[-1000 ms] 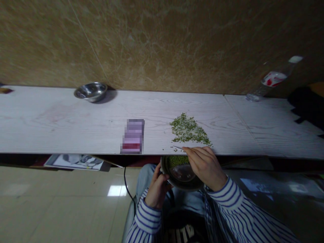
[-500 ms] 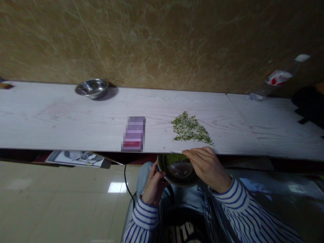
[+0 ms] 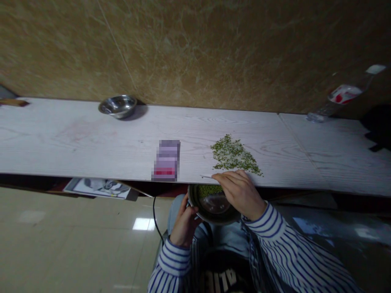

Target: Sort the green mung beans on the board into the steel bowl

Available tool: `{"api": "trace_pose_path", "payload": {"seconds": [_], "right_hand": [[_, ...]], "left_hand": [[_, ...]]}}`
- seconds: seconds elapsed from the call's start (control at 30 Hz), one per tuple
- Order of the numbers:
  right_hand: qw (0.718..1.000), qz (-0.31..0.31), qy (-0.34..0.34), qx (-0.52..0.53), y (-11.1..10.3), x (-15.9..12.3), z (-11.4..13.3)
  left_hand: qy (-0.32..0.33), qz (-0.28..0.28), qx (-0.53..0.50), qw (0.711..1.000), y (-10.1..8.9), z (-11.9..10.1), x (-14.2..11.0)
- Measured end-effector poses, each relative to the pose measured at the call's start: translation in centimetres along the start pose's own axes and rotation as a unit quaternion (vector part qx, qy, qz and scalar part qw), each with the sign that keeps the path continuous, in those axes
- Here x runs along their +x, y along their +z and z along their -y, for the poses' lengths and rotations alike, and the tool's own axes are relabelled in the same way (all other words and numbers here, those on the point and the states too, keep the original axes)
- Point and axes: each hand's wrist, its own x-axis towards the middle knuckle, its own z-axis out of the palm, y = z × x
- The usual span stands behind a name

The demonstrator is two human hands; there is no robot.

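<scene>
My left hand (image 3: 185, 226) grips the left side of a round metal bowl (image 3: 226, 219), which is tilted just below the table's front edge. Small green beans (image 3: 210, 189), apparently mung beans, lie along the bowl's far side. Above the bowl, my right hand (image 3: 241, 193) is closed around a thin, pale, pointed tool (image 3: 207, 176); its exact kind is hard to make out. Its tip points left, beside a dark speck on the tabletop. More green beans (image 3: 233, 154) are spread in a loose patch just beyond my right hand.
A phone-like flat object (image 3: 166, 160), blurred out, lies left of the beans on the white table (image 3: 76, 142). Farther back are a shiny steel bowl (image 3: 118, 109) and a clear bottle (image 3: 343, 95) by the wall. A dark cable (image 3: 155, 217) hangs below the edge.
My right hand has moved left and up, off the bowl's rim to over the table edge, and the pointed tool now shows clearly. The left hand still holds the bowl. The view has shifted slightly.
</scene>
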Motion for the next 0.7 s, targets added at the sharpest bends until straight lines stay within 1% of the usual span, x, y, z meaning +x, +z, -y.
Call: {"api": "trace_pose_path", "payload": {"seconds": [0.13,0.27,0.33,0.43,0.53,0.7], "right_hand": [[0.999,0.013,-0.026,0.04,-0.8,-0.6,0.0],[0.998,0.017,-0.037,0.045,-1.9,-1.7,-0.3],[0.999,0.003,-0.022,0.035,-2.2,-2.3,-0.8],[0.999,-0.038,0.02,0.009,-2.4,-3.3,-1.7],[0.996,-0.071,0.058,-0.01,-2.3,-4.2,-2.5],[0.991,-0.096,0.09,-0.031,-2.0,-4.7,-3.2]], "left_hand": [[0.004,-0.007,0.004,1.0,-0.4,0.0,0.1],[0.003,-0.008,0.013,1.0,-0.5,0.1,0.3],[0.0,-0.005,0.018,1.0,-0.5,0.3,0.4],[-0.017,-0.003,0.03,0.999,-0.4,0.6,0.3],[-0.028,-0.014,0.046,0.998,-0.2,0.9,0.2],[-0.004,-0.018,0.06,0.998,0.5,1.0,0.0]]}}
